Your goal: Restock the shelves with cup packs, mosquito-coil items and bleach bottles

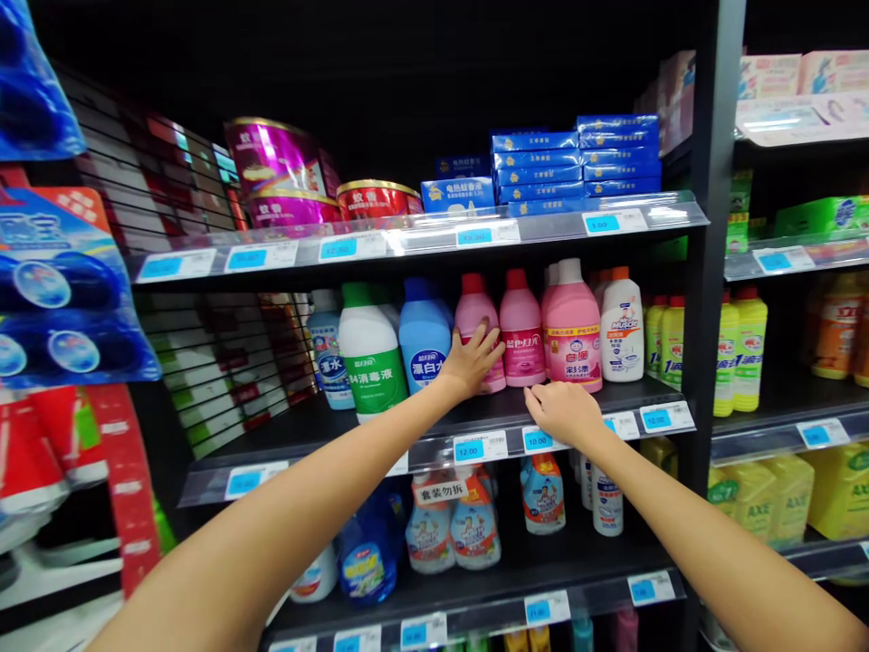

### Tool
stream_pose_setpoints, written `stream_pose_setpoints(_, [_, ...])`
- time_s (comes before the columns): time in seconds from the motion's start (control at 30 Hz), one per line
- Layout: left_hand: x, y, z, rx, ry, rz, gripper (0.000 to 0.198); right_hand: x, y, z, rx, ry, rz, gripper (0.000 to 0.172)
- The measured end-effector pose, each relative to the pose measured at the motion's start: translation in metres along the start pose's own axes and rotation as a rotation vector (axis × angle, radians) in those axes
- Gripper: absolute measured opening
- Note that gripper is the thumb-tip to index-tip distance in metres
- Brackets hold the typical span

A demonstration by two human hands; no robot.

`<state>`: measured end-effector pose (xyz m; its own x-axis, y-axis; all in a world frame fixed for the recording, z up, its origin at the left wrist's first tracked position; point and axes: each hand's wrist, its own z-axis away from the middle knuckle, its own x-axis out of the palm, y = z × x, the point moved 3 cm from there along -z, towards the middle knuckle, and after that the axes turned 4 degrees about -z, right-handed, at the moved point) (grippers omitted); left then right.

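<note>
Two bare arms reach forward from the bottom of the view to a black store shelf (299, 444) lined with household cleaning bottles. The left hand (473, 360) lies open, fingers spread across the front of a pink bottle (477, 312), which stands upright near the shelf's front edge. This bottle has a red cap, rounded shoulders, and a glossy pink body, with its label mostly hidden behind the hand.

The right hand (562, 413) is separate from the left, low at the shelf's front lip with its fingers curving down. It sits just below a second pink bottle (521, 340), also red-capped. You cannot tell whether this hand is gripping anything.

To the left of the hands stand a blue bottle (422, 340) and a white bottle with a green cap (372, 353). To the right are a taller pink bottle (574, 330) and a white bottle with an orange cap (621, 330). Blue price tags (481, 446) run along the shelf edge.

Spray bottles (430, 530) fill the shelf below. Stacked blue boxes (539, 163) and round magenta tins (275, 158) sit on the shelf above. Yellow bottles (726, 353) stand on the next shelf section to the right.
</note>
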<state>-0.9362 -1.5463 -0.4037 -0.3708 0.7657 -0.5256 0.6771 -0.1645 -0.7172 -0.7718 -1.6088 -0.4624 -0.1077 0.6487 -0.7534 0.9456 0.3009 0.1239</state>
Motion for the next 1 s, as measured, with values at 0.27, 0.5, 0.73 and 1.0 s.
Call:
stream_pose_setpoints(0.27, [-0.005, -0.005, -0.001, 0.036, -0.095, -0.035, 0.091, 0.001, 0.001, 0.000, -0.006, 0.012, 0.005, 0.045])
stream_pose_setpoints(0.5, [-0.021, -0.016, -0.009, 0.037, -0.112, -0.049, 0.083, 0.001, 0.002, 0.001, 0.017, 0.020, -0.003, 0.044])
stream_pose_setpoints(0.73, [-0.022, -0.017, -0.019, 0.056, -0.085, -0.056, 0.090, 0.002, 0.002, 0.000, 0.021, 0.011, -0.003, 0.045])
stream_pose_setpoints(1.0, [-0.020, -0.019, -0.020, 0.062, -0.057, -0.066, 0.092, 0.003, 0.003, 0.000, 0.022, 0.028, 0.017, 0.045])
